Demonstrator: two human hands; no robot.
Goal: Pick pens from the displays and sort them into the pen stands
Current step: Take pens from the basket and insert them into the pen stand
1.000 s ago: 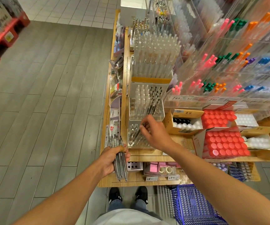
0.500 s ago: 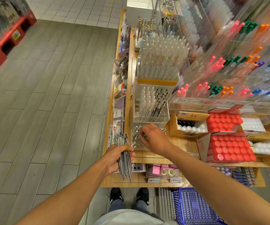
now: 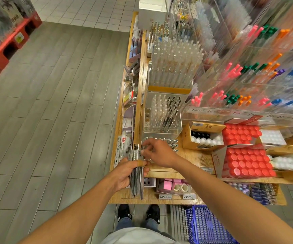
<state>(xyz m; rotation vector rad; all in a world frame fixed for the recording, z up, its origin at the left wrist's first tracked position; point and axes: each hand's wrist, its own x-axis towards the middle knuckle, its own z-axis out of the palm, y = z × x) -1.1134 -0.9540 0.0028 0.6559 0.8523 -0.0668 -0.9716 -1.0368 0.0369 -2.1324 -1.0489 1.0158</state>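
My left hand (image 3: 126,174) grips a bundle of grey pens (image 3: 136,180), held upright in front of the wooden shelf's left end. My right hand (image 3: 157,153) reaches across to the top of that bundle, its fingertips pinching at a pen's upper end. Just behind my right hand stands a low clear pen stand (image 3: 173,144) with silver-tipped pens. Behind that rises a taller clear stand (image 3: 162,117) holding clear pens and black pens.
Boxes of red and white caps (image 3: 244,161) lie on the wooden shelf (image 3: 191,156) to the right. Acrylic displays of coloured pens (image 3: 239,95) rise at the back right. A blue basket (image 3: 207,226) sits on the floor by my feet. Grey plank floor lies to the left.
My right hand drew back from the low clear stand to the left and now meets the top of the pen bundle. My left hand raised the bundle slightly.
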